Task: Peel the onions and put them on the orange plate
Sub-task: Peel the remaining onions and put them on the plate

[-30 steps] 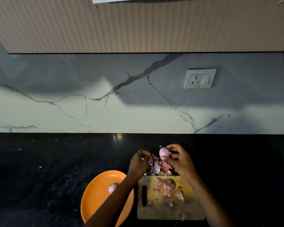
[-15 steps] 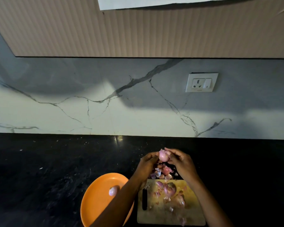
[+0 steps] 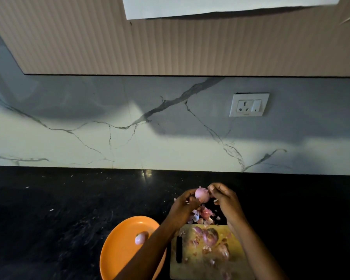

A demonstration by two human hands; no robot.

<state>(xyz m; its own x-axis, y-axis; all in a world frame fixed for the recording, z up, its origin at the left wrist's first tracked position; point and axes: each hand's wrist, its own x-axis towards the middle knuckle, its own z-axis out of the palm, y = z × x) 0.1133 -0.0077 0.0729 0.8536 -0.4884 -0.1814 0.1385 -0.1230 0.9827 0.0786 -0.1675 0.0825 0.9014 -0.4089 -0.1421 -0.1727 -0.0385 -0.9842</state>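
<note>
Head view: onion lifted over the scraps

Left hand (image 3: pixel 183 205) grips the onion (image 3: pixel 202 195); right hand (image 3: pixel 223 196) pinches its skin, probably so peels fall on the peel pile (image 3: pixel 203 216). One peeled onion (image 3: pixel 140 238) lies on the orange plate (image 3: pixel 119 251), beside the cutting board (image 3: pixel 208 265) on the desk (image 3: pixel 59 209).

A polished black stone countertop (image 3: pixel 69 219) is catching faint glints beneath a smooth, grey-veined marble backsplash (image 3: pixel 109 142). The orange plate (image 3: pixel 121 245) is showing a smooth matt finish; the pale cutting board (image 3: pixel 208 267) is looking wooden, and the cabinet front (image 3: pixel 170 47) finely ribbed.

Both hands (image 3: pixel 185 205) peeling onion (image 3: pixel 202 195), orange plate (image 3: pixel 117 253) beside board (image 3: pixel 236 267)
</note>
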